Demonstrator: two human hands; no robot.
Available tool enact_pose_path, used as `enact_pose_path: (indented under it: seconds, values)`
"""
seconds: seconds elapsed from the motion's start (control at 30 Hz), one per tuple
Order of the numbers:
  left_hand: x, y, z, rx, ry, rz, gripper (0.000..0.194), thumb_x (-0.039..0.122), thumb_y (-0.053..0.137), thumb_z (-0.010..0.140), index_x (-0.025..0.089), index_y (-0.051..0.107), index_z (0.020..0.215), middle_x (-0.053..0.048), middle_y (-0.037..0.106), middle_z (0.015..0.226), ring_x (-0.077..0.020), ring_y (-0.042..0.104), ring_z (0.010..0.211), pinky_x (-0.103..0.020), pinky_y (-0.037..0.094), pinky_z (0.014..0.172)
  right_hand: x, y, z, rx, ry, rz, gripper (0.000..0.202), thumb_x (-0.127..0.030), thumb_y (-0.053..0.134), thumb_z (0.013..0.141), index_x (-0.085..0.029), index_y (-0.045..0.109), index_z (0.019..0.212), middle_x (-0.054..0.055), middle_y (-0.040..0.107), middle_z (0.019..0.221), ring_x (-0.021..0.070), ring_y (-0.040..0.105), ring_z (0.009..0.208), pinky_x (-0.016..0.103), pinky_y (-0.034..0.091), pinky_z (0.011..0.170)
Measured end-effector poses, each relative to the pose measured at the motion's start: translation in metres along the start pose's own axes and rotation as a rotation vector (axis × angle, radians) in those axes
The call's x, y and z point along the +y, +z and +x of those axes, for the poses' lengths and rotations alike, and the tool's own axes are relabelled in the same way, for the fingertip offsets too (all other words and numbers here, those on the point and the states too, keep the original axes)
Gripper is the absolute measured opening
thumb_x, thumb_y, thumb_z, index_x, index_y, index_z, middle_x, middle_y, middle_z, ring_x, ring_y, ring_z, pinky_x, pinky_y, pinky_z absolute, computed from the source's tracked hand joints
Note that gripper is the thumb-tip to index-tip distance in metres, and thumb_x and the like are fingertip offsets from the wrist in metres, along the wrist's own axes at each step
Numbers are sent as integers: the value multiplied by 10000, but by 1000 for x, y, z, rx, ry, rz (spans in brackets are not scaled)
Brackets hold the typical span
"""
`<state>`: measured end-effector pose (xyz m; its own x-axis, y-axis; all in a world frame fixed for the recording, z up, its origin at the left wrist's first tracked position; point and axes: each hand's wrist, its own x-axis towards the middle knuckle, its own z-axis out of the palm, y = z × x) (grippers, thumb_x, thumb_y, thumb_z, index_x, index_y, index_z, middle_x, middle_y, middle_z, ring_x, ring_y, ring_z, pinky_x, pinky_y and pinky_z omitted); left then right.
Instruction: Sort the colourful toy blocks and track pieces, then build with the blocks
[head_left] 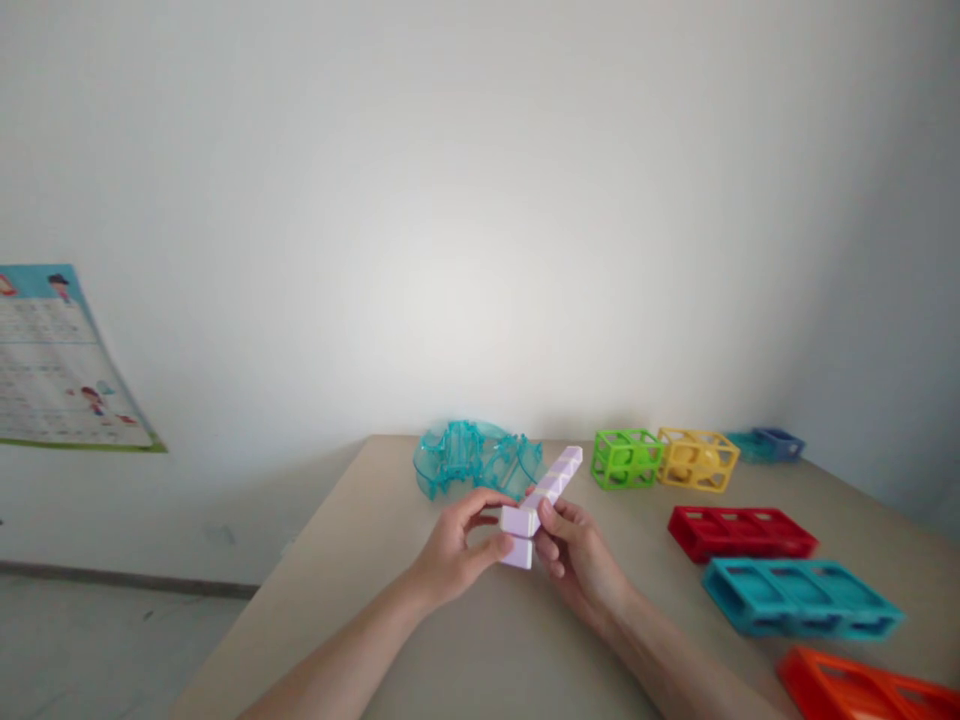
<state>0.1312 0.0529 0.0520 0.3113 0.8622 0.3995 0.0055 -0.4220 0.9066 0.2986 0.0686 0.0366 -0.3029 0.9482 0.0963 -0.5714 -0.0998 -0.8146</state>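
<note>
The left hand pinches the lilac segmented bar, the right hand curls snugly against it, over the surface; a light fingertip grip could drop it, an uneven twist could skew its segments.

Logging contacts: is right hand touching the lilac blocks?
Touching: in the head view, the right hand has its thumb against the lilac blocks.
</note>
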Motion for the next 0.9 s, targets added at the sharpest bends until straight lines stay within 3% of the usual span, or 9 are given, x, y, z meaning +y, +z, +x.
enact_pose_path:
  seconds: [0.13,0.4,0.57,0.7,0.8,0.9]
  values:
    - [3,0,-2,-39,56,182,530,335,776,676,196,583,1150,-99,624,1111,-258,567,1053,-326,418,925,-1,3,1,51,7,62,317,-373,790,695,-129,647,837,-74,423,478,35,266,387,160,168,374]
    - [2,1,0,49,106,325,407,323,782,665,198,624,1019,-63,666,961,-232,602,913,-302,430,846,3,6,1,92,-77,93,301,-317,831,651,-132,667,822,-44,508,556,45,375,441,153,300,409]
    - [-7,3,-1,87,54,204,326,380,716,735,164,616,957,-51,673,863,-210,620,810,-290,458,755,0,8,0,81,-208,-60,300,-311,825,650,-153,644,829,6,612,664,106,508,540,207,416,485]
    - [-17,3,0,107,-21,18,354,458,626,800,132,616,940,-42,645,799,-167,586,710,-245,429,631,1,8,-3,164,-354,-304,347,-331,823,642,-180,624,881,7,635,694,118,500,498,228,404,441]
    - [-21,6,0,24,-79,-142,424,480,631,789,121,626,1016,-50,639,828,-165,577,739,-246,428,652,5,6,-6,198,-443,-458,325,-363,780,695,-187,614,912,39,664,784,153,565,563,247,438,477]
    - [-22,12,0,-62,-158,-261,553,378,754,687,150,580,1161,-62,657,922,-206,601,842,-276,456,727,8,3,-7,181,-486,-670,298,-384,715,764,-180,638,967,91,679,952,212,632,723,307,505,623]
